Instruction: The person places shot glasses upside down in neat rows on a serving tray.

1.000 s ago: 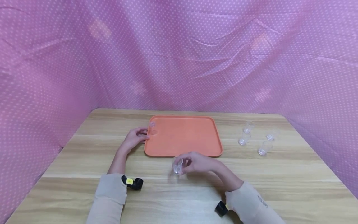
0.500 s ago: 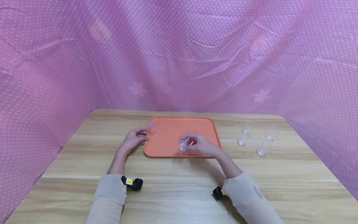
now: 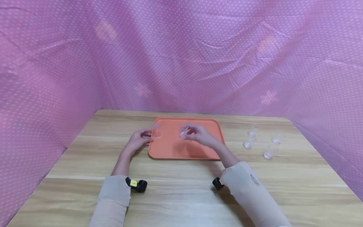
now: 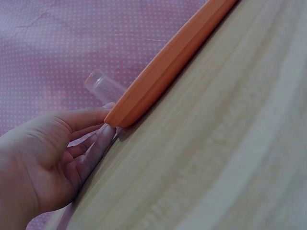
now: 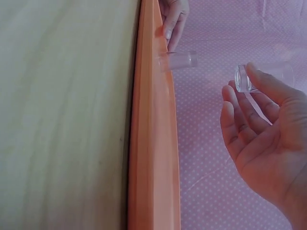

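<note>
Clear glass [image 5: 243, 80] — held in right grip [image 3: 199, 135], above orange tray [image 3: 167, 149], left grip [image 3: 137, 141] pinching rim [image 4: 139, 91], yellow label [image 3: 133, 183] — unreadable

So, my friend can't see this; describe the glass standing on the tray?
Find the orange tray on the wooden table. At its left end, beside the left hand, stands a small clear glass. Only it stands on the tray: the right hand holds another glass, and four others stand farther right.

A pale beige left sleeve [image 3: 110, 203] and a right sleeve [image 3: 256, 200] marked with a dark print [image 3: 254, 179] are worn. A black camera [image 3: 141, 186] with a yellow label [image 3: 133, 183] is worn on the left, a second black camera [image 3: 217, 183] on the right.
</note>
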Motion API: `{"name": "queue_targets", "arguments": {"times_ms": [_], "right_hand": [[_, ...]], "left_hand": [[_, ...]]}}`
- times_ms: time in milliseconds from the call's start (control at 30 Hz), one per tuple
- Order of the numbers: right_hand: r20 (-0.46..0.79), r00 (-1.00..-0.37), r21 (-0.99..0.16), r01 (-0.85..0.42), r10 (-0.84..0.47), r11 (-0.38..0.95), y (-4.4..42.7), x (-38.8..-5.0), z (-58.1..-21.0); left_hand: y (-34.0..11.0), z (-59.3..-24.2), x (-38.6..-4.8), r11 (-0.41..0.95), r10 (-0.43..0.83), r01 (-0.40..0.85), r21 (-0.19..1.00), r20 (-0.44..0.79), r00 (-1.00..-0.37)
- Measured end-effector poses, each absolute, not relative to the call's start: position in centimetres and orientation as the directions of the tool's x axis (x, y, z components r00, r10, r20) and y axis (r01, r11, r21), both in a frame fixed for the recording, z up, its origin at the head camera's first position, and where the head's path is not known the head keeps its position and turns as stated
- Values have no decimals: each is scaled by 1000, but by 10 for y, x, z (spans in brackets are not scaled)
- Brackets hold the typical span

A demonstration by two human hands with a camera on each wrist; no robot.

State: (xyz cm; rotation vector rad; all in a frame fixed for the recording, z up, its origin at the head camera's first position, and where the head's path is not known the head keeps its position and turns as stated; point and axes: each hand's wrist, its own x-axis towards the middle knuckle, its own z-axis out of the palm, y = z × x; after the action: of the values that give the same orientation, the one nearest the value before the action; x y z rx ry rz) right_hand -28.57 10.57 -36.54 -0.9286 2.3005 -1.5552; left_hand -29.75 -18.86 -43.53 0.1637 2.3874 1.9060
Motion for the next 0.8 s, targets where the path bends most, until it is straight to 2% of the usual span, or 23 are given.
{"name": "queue_targets", "arguments": {"times_ms": [133, 300, 567, 800], "right_hand": [[123, -784, -910, -334, -609, 247, 98, -291, -362], [103, -821, -902, -315, -562, 296, 86, -304, -369], [113, -919, -938, -224, -378, 264, 72, -314, -377], [154, -950, -934, -230, -272, 273, 64, -321, -385]], "left_hand": [[-188, -437, -299, 208, 139, 47, 977, 18, -990], [-188, -438, -299, 201, 132, 44, 979, 18, -991], [-187, -436, -296, 217, 125, 39, 975, 12, -992], [-187, -434, -294, 208, 112, 40, 977, 17, -994]]}}
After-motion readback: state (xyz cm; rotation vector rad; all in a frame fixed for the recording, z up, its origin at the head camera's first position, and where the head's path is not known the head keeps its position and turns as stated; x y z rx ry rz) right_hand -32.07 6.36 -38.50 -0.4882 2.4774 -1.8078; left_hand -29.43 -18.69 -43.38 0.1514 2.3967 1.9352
